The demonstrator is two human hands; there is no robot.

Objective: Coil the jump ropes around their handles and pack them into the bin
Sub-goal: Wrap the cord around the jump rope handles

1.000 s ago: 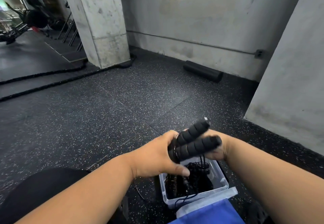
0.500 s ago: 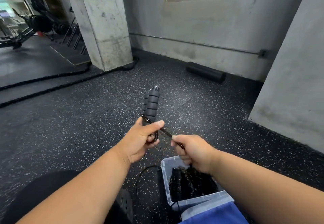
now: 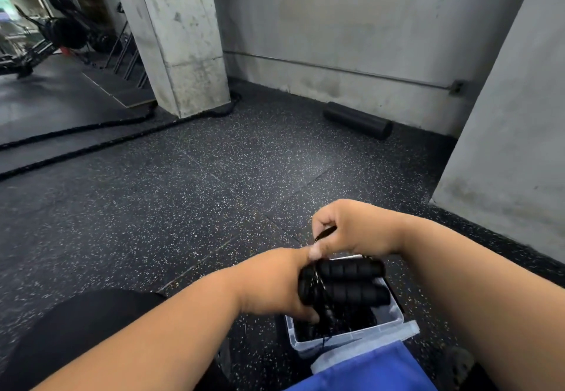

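Observation:
Two black foam jump rope handles [image 3: 351, 282] lie side by side, pointing right, just above the clear plastic bin [image 3: 345, 340]. My left hand [image 3: 275, 280] grips their left ends, where thin black rope [image 3: 318, 296] is wound around them. My right hand [image 3: 351, 228] is above the handles and pinches a stretch of the black rope between thumb and fingers. The bin sits on the floor below and holds dark coiled ropes, partly hidden by the handles.
A blue lid or cloth [image 3: 367, 372] lies at the bin's near side. A black foam roller [image 3: 357, 120] rests by the far wall. Thick battle ropes [image 3: 91, 143] run across the floor from a concrete pillar [image 3: 183, 39]. A grey wall [image 3: 504, 146] stands close on the right.
The handles, held upright in my left hand half a second ago, now lie level over the bin. My right hand has moved from pulling the rope sideways to above the handles.

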